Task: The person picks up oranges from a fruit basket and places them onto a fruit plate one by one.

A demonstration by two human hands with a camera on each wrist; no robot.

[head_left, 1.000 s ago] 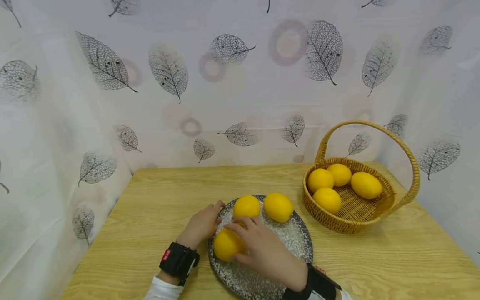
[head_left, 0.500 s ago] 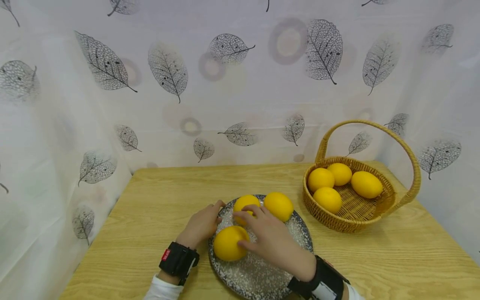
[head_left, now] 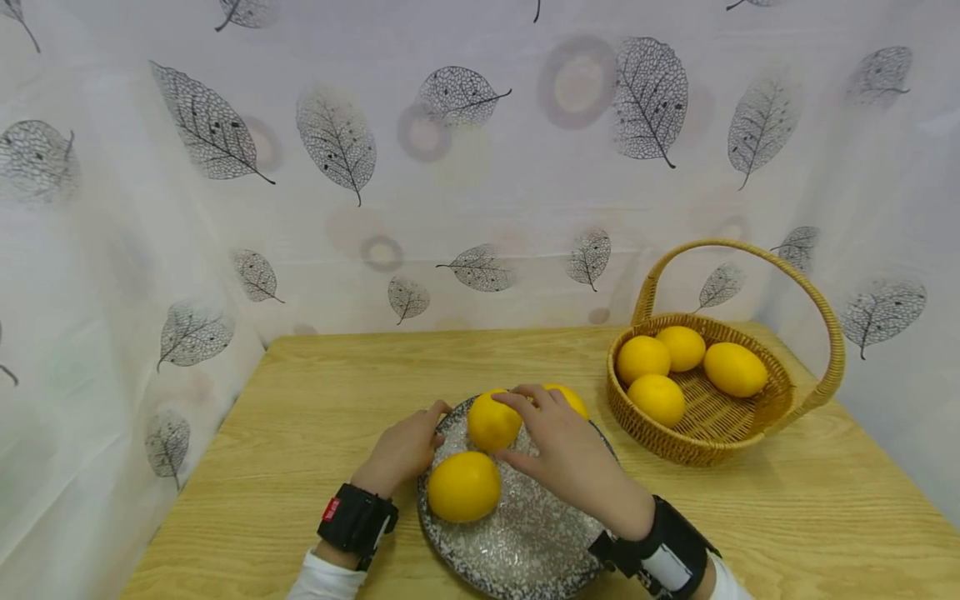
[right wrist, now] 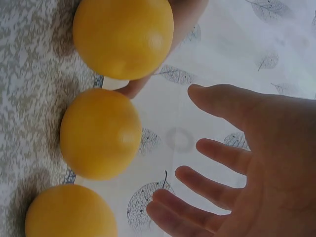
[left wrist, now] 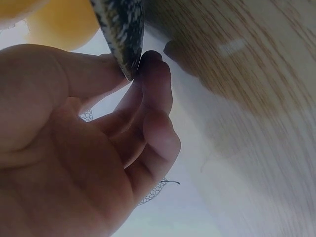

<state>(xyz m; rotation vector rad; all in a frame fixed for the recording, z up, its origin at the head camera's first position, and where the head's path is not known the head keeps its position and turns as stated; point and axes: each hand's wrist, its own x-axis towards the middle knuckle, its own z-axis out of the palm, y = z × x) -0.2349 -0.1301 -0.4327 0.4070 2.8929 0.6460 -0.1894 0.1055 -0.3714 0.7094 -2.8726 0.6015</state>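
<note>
1. Since the earlier frame, I see that the right hand [head_left: 566, 454] has moved off the near fruit [head_left: 464, 487] and now hangs farther away and more to the right; the left hand [head_left: 401, 450] and the plate [head_left: 517, 533] look unmoved.
2. On that right hand the thumb and fingers are spread apart, slightly bent, with nothing in their hold. My right wrist view shows space between its fingertips and the fruits.
3. My left wrist view gives me the left hand pinching the plate's rim between thumb and fingers, at the left side.
4. Three yellow fruits lie on the plate: the near fruit at left, the far-left fruit [head_left: 492, 423] behind it, and the far-right fruit [head_left: 573, 401], partly hidden from me by the right hand.
5. Right of the plate, well apart from the left hand, stands a wicker basket [head_left: 675, 446] with four more fruits [head_left: 657, 401] inside.
6. Plate and basket rest on a wooden table [head_left: 322, 383], with a leaf-printed curtain [head_left: 525, 183] at the far side.
</note>
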